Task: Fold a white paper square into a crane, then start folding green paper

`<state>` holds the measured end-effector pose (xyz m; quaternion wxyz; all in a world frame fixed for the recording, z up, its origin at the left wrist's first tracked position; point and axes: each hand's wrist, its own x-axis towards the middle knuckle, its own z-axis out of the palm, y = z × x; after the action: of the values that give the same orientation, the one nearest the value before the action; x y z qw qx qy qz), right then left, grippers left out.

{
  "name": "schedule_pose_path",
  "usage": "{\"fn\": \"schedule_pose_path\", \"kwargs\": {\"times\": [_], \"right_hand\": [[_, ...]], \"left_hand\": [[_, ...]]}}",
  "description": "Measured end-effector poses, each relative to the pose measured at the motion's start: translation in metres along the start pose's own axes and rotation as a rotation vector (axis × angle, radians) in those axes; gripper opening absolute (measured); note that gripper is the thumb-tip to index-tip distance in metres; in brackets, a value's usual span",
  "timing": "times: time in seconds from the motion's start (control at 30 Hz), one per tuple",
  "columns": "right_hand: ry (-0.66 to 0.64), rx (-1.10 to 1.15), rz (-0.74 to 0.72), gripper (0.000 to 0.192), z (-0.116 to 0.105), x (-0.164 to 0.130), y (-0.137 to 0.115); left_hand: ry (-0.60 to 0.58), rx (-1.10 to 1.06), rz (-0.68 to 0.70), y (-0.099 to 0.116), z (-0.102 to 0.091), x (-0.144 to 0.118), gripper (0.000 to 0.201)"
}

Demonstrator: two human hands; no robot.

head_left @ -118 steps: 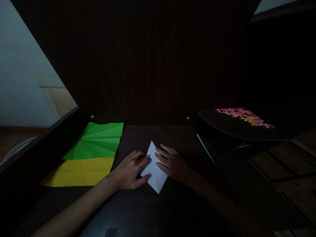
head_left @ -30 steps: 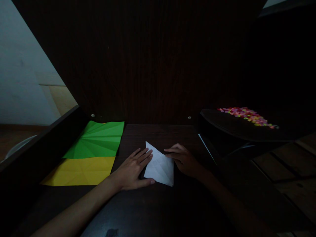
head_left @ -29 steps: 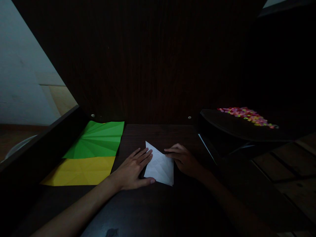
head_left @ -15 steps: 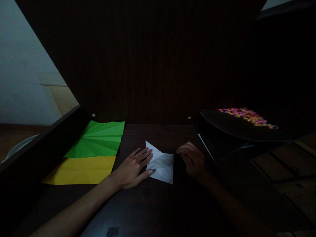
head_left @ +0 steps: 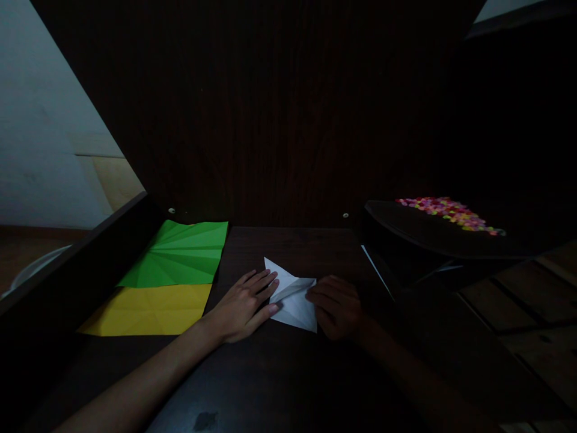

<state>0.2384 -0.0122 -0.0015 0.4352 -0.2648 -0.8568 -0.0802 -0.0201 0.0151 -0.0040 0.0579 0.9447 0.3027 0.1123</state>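
Observation:
A folded white sheet of paper [head_left: 295, 310] lies on the dark wooden tabletop between my hands. Across its left part rests my left hand [head_left: 247, 304], open, with fingers spread and pressing the paper flat. My right hand [head_left: 336, 305] is at the paper's right edge, its fingertips closed on a flap that stands slightly raised. The underside of the right hand is in deep shadow. Creases cross the paper, and its upper left corner comes to a point.
Left of my hands, a creased green paper sheet [head_left: 180, 252] overlaps a yellow sheet [head_left: 153, 310]. A pile of small colourful pieces [head_left: 451, 211] lies on a dark rounded shelf [head_left: 406, 231] at right. A low dark side panel [head_left: 90, 246] borders the left.
My right hand has moved left and down onto the paper's right edge and lifted a flap there. The left hand stays almost where it was.

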Motion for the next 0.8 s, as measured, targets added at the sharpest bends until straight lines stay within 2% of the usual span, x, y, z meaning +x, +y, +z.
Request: {"fn": "schedule_pose_path", "kwargs": {"times": [0.4,0.63,0.8], "right_hand": [[-0.294,-0.105,-0.013,0.027,0.019,-0.009,0.0],[-0.222,-0.135,0.066,0.021,0.02,-0.007,0.001],[-0.2,-0.064,0.205,0.016,0.016,-0.008,0.011]], "left_hand": [[0.035,-0.021,-0.022,0.003,0.001,0.001,0.048],[0.012,0.005,-0.023,0.006,-0.003,0.0,0.055],[0.026,-0.004,-0.003,0.008,-0.006,0.001,0.054]]}}
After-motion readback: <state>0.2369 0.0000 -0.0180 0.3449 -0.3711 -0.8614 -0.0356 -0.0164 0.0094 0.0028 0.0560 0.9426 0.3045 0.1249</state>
